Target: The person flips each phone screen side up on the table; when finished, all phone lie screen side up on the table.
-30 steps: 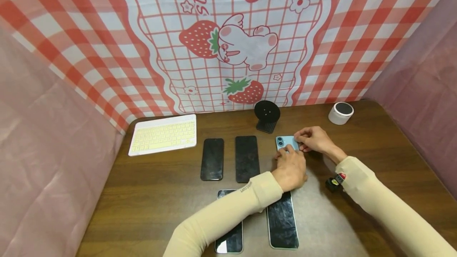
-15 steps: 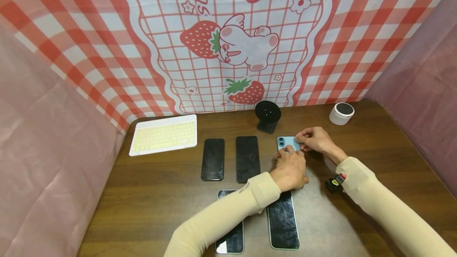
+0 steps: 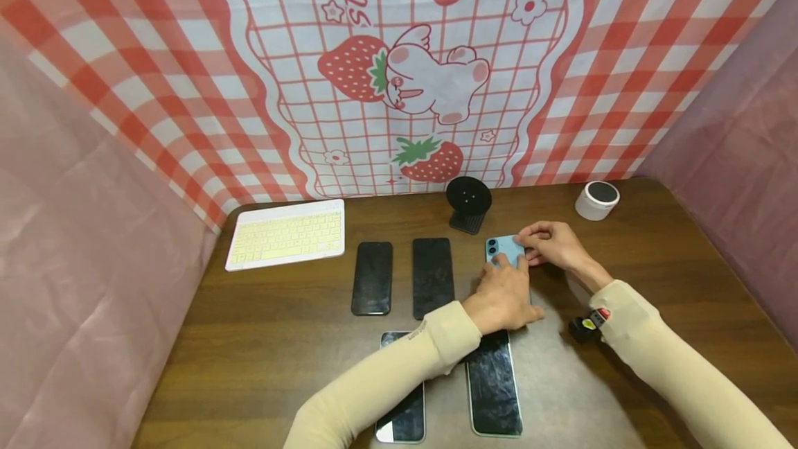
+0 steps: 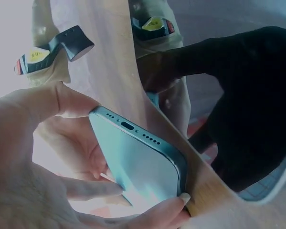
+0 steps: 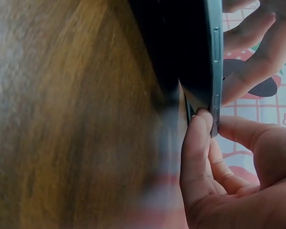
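Observation:
A light blue phone (image 3: 508, 247), camera side up, is held between both hands right of the table's middle. My left hand (image 3: 501, 294) grips its lower part, fingers spread over the back. In the left wrist view the thumb presses one bottom corner of the phone (image 4: 138, 164), a fingertip the other, with the charging port between them. My right hand (image 3: 555, 244) pinches the top right corner. The right wrist view has the phone's side edge (image 5: 216, 67) close up, dark screen side toward the wood, and the right hand's fingers (image 5: 195, 157) around its corner.
Two black phones (image 3: 372, 279) (image 3: 433, 277) lie left of the hands. Nearer are two more phones (image 3: 495, 386) (image 3: 408, 414), one partly under the left sleeve. Behind stand a black round-topped stand (image 3: 469, 196) and a white cylinder (image 3: 596, 201). A white keyboard (image 3: 285, 234) lies back left.
The left hand has shifted slightly left on the blue phone and its thumb now sticks out further right. The phone has turned a little. The right hand keeps its pinch at the corner.

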`<move>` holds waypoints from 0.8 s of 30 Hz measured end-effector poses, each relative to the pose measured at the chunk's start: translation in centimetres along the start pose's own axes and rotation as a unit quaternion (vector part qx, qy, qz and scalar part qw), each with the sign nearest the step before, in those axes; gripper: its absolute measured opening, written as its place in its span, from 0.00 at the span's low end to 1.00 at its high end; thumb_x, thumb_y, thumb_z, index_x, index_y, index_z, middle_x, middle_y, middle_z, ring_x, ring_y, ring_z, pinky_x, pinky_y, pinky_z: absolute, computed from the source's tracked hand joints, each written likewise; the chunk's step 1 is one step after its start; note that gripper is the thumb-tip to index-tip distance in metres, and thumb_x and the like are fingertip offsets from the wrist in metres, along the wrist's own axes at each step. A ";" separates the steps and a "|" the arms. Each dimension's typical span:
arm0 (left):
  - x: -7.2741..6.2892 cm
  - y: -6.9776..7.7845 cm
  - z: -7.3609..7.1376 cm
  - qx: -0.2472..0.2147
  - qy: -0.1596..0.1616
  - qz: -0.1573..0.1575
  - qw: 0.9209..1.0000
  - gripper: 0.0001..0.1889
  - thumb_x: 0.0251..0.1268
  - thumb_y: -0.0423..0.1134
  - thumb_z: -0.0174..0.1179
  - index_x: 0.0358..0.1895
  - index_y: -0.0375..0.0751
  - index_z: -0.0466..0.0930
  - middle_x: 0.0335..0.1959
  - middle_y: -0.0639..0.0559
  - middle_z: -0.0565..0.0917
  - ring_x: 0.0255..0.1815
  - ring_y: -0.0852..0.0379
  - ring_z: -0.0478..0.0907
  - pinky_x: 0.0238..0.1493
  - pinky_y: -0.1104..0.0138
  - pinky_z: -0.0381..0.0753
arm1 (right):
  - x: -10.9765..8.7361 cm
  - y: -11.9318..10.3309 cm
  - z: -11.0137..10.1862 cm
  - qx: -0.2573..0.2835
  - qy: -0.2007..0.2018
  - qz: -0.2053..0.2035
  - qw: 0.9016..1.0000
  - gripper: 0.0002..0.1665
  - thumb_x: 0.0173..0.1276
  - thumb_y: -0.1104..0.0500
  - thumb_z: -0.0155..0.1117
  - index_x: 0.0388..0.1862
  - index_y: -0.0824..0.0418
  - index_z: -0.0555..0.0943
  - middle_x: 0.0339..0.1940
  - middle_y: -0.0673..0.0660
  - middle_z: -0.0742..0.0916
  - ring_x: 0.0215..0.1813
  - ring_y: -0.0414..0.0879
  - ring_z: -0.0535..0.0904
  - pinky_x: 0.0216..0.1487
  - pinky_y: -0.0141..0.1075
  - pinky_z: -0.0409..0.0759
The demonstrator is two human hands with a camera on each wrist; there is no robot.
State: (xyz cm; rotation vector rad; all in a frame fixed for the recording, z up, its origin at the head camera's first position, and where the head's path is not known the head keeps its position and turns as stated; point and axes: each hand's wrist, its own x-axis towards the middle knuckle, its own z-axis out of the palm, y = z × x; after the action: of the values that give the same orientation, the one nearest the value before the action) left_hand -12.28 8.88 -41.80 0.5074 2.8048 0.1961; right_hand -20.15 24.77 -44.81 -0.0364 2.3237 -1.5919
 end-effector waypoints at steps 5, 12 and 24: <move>-0.2 -0.9 -0.3 -0.057 0.004 0.011 0.998 0.56 0.58 0.69 0.69 0.84 0.50 0.53 0.74 0.35 0.68 0.66 0.39 0.78 0.58 0.59 0.84 | -0.3 0.1 0.0 0.028 -0.007 -0.022 0.999 0.23 0.81 0.59 0.58 0.58 0.80 0.74 0.33 0.39 0.90 0.29 0.36 0.88 0.35 0.32 0.88; -0.1 -2.1 -0.6 -0.124 0.000 0.018 0.992 0.54 0.59 0.65 0.70 0.84 0.52 0.52 0.77 0.33 0.65 0.66 0.35 0.79 0.56 0.54 0.85 | -0.5 0.1 0.2 0.062 0.000 -0.036 0.997 0.26 0.83 0.60 0.54 0.65 0.83 0.70 0.31 0.39 0.88 0.28 0.35 0.86 0.35 0.32 0.88; -0.1 -3.4 -0.8 -0.202 0.005 0.025 0.979 0.48 0.62 0.61 0.67 0.82 0.53 0.53 0.76 0.36 0.66 0.70 0.33 0.74 0.61 0.48 0.82 | -1.1 0.1 0.6 0.115 -0.047 -0.058 0.991 0.26 0.82 0.64 0.54 0.70 0.79 0.65 0.37 0.42 0.90 0.30 0.38 0.88 0.36 0.32 0.88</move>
State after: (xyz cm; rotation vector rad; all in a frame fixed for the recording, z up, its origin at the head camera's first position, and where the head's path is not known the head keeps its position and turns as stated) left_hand -13.58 5.60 -41.64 0.4770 2.6566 0.7588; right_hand -18.90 24.52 -44.82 -0.1909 2.0890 -1.8625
